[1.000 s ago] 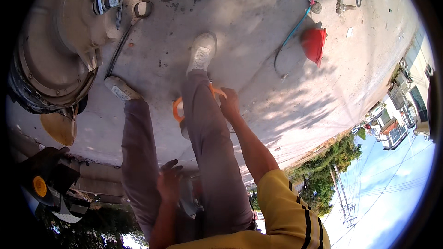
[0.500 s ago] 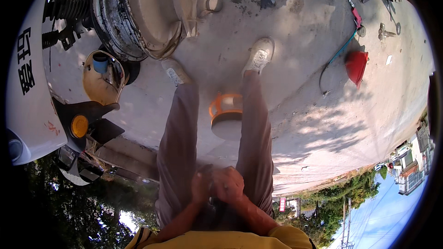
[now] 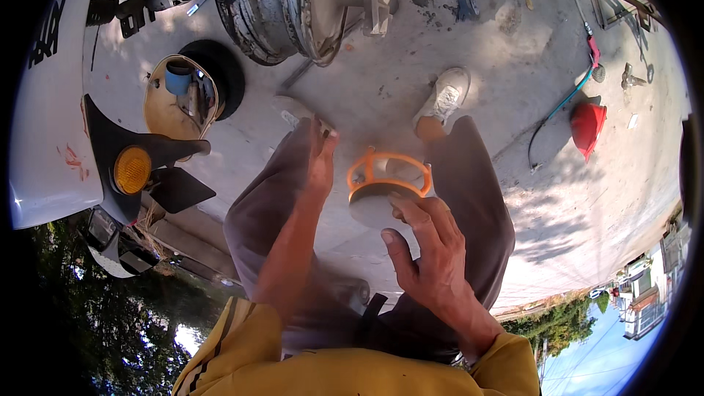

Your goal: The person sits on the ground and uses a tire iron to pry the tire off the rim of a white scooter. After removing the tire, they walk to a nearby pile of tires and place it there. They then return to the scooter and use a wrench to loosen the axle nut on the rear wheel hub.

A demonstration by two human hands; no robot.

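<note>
My left hand (image 3: 321, 158), smeared by motion, is beside my bent left leg (image 3: 257, 213); whether it holds anything is unclear. My right hand (image 3: 429, 249) is open, thumb apart and fingers slightly curved, in front of my right leg (image 3: 484, 205). Its fingertips are by a small stool (image 3: 370, 209) with a grey round top and an orange frame, low between my legs; touching or apart I cannot tell.
A large metal rim assembly (image 3: 271, 7) lies ahead, with a tub of small items (image 3: 165, 106) to its left. A white vehicle panel (image 3: 51, 147) with an amber reflector (image 3: 132, 170) flanks my left. A red bowl-shaped object (image 3: 587, 128) and an air hose (image 3: 557, 110) lie right.
A second ago my right hand gripped the orange frame. Half a second ago both hands met at my lap; now they have moved apart and forward, and my knees are more bent.
</note>
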